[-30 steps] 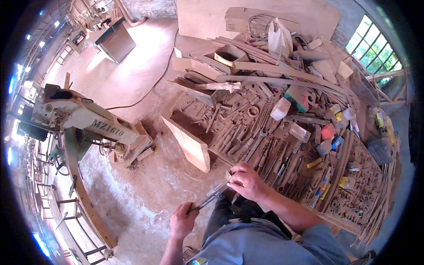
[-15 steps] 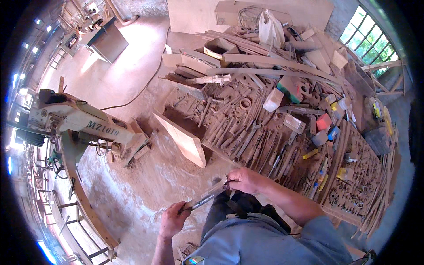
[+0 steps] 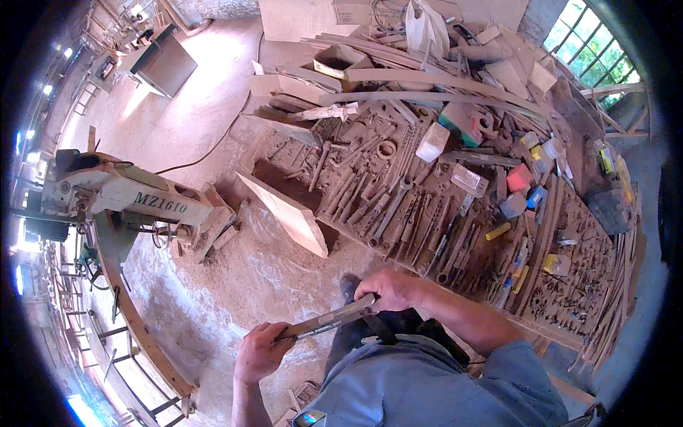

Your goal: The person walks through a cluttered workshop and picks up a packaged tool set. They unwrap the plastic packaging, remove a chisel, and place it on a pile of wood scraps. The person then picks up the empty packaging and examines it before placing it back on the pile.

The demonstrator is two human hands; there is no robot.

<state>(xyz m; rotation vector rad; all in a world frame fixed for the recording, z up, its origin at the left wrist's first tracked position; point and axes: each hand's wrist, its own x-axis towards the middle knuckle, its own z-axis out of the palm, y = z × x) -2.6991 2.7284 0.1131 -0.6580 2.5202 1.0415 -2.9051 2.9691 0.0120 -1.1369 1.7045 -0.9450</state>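
Note:
In front of my waist I hold a long, narrow, flat box with printing along its side. My left hand is closed round its near left end. At the far right end, the fingers of my right hand grip it, and they hide its tip. The box slants up from left to right. Beyond my right hand lies a low, dusty bench covered with tools, among them a ring spanner and several rods and bits in rows.
A pale machine arm stands on the left beside a curved wooden edge. An upright board leans at the bench's near left corner. Wooden strips, a white bag and a red box lie farther back. A cable crosses the floor.
My left hand has shifted left and slightly up with its end of the box. The box has turned, so its printing is less plain. The view has moved slightly.

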